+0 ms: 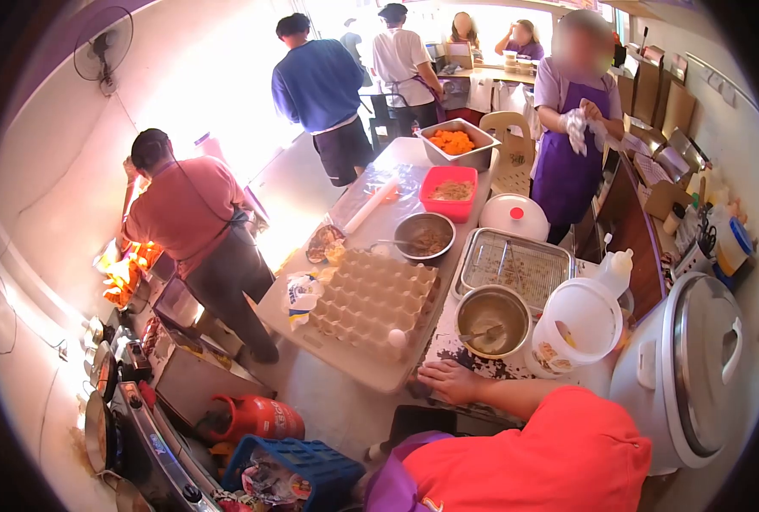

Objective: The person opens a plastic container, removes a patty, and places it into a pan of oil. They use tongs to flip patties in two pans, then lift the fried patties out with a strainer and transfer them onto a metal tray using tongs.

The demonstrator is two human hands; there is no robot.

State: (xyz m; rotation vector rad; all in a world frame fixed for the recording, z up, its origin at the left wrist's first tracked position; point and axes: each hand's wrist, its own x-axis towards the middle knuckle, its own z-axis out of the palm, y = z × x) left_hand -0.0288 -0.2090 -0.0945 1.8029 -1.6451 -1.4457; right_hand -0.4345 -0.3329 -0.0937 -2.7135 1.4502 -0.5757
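My right hand (449,381) rests on the table corner, fingers stretched out, with nothing seen in it. My left hand is out of view. Just beyond my right hand is a cardboard egg tray (371,294) on a pale board (354,367). A single white egg (397,339) sits at the tray's near corner. To the right of the hand stands a metal bowl (493,299) with a utensil and a residue inside. Beside it is a white plastic bucket (597,311).
Behind are a wire-rack tray (516,256), a smaller bowl (425,236), a pink tub (448,189) and a metal pan of orange pieces (482,158). A large cooker (653,367) stands right; a red gas cylinder (256,418) and blue crate (311,461) lie low left. Several people stand around.
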